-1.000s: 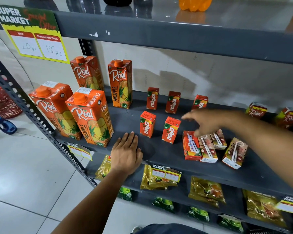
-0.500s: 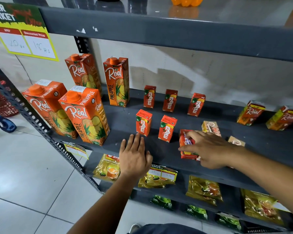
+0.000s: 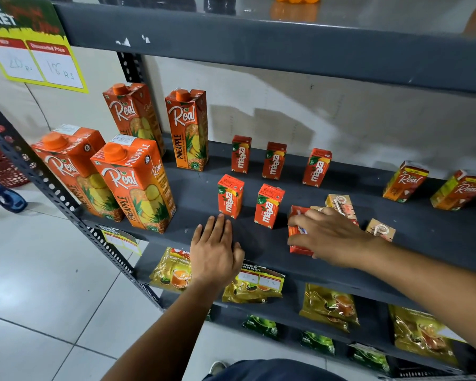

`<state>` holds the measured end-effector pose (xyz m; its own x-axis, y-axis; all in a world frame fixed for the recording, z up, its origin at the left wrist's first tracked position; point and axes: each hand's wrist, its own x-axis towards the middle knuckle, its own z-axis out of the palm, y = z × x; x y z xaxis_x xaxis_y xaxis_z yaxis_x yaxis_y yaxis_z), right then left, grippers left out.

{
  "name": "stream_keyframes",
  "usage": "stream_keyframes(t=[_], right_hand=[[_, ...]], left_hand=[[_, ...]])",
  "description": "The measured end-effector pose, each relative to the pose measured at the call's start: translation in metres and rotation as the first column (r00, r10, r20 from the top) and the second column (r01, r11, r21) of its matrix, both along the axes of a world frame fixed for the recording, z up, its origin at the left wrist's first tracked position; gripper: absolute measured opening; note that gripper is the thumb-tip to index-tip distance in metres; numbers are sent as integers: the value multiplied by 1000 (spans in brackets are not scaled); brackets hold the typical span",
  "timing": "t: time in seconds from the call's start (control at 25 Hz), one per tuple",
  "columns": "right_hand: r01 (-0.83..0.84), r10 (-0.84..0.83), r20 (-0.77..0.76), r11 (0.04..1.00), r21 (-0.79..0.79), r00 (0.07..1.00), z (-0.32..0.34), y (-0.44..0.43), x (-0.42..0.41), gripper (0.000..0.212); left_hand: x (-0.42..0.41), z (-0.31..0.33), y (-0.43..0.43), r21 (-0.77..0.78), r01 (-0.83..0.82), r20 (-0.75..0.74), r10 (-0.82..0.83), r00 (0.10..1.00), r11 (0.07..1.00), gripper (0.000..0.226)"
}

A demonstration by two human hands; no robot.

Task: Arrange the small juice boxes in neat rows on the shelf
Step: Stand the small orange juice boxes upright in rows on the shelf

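Observation:
Small red Maaza juice boxes stand upright on the grey shelf [image 3: 423, 229]: three in a back row [image 3: 274, 160] and two in a front row [image 3: 269, 206]. My right hand [image 3: 330, 236] grips a red juice box lying flat [image 3: 296, 233] just right of the front row. Two more flat boxes, straw side up, lie behind it [image 3: 340, 205] and to its right [image 3: 381, 229]. My left hand [image 3: 216, 250] rests flat on the shelf's front edge, fingers apart, holding nothing.
Four tall Real pineapple cartons [image 3: 138, 182] stand at the shelf's left end. Two small Real boxes [image 3: 404, 181] stand at the right. Tea packets [image 3: 329, 306] fill the shelf below. A slotted upright post [image 3: 52, 193] runs down the left side.
My right hand came down from near the back row onto the flat boxes and closed on the red one. My left hand stayed on the shelf edge.

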<state>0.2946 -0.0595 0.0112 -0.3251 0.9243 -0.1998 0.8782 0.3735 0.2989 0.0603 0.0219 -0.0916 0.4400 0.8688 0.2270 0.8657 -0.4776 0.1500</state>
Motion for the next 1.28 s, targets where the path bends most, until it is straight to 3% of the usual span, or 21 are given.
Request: stream_keyframes(t=[0.16,0.28,0.32,0.44,0.52,0.64,0.72,0.8,0.92,1.04,1.28], right_hand=[[-66,68,-23,995,78,997,7,0,8,64],[66,-19,-270,984,167,963,10,-4,13,64],[200,-123,-405,968,153,906,13,-5,12,62],[524,-312,-720,847,85,620,17,2,8,43],[622,-385,-773,783,16,504,15,7,5,37],[669,-460,-778,740,-69,428,16,15,4,40],[616,-516,-731,769,-167,446,20,16,7,54],[479,-527,-619,837,-263,582,29,16,12,74],[319,-418,-504,907,-273,756,43,20,22,66],[344,-404,-452,915,-212,796,52,29,28,55],[391,-436,-390,900,-192,811,51,32,25,76]], left_hand=[[0,0,0,-1,-1,-10,1,1000,1000,61],[0,-1,0,-6,-3,-10,3,1000,1000,61],[0,-1,0,-7,-1,-5,1,1000,1000,60],[1,-1,0,-8,-1,7,1,1000,1000,59],[1,-1,0,-5,0,10,0,1000,1000,59],[0,-1,-1,-5,-3,1,3,1000,1000,60],[0,-1,-1,-5,-1,-5,1,1000,1000,60],[0,-1,-1,-4,2,-11,-2,1000,1000,60],[-1,0,-1,-1,1,-10,-1,1000,1000,61],[0,0,-1,-3,3,-5,-3,1000,1000,61],[0,0,-1,-16,7,8,-7,1000,1000,61]])
